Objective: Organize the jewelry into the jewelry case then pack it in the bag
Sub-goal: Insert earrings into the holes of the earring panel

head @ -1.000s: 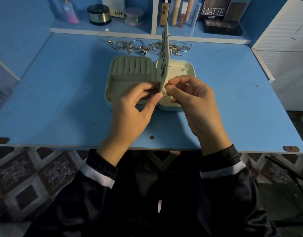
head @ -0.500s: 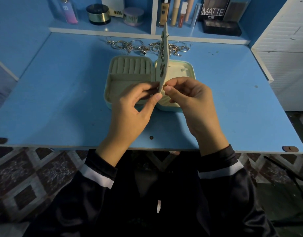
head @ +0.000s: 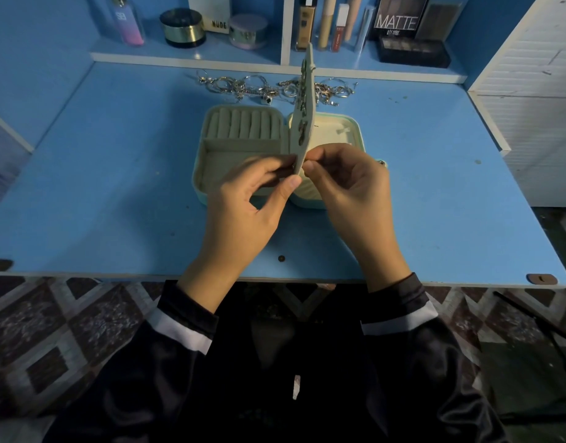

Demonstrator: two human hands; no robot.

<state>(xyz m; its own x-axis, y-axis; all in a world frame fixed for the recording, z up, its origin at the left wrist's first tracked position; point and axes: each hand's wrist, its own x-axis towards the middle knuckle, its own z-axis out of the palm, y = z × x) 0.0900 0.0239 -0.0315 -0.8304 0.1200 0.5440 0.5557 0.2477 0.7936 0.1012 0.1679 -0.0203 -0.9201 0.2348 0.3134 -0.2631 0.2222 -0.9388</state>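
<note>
Head view, single frame. The jewelry case (head: 243, 145) lies open flat at the centre of the blue bench (head: 115, 187). Its left half shows a row of ring rolls above an open compartment, and its right half is a shallow tray. Between the halves the hinged panel (head: 304, 123) stands upright, edge-on to us, with several small metal pieces fixed on its left face. Our left hand (head: 243, 212) comes up from the lower centre of the frame with its fingers curled. The fingertips sit on the panel's left face near its lower edge, and the thumb reaches up to that same edge. Our right hand (head: 348, 187) meets it from the other side, thumb and forefinger pinched together against the panel's right face and the other fingers folded. We cannot tell whether either pinch also holds a small piece. The loose jewelry (head: 262, 87), a tangle of silver rings, hoops and chains, lies on the bench just behind the case, toward the top centre. Above it the shelf (head: 192, 55) carries a pink bottle (head: 128, 24), two round jars and a box marked MATTE (head: 396, 17). Dark sleeves with white bands fill the bottom of the frame.
</note>
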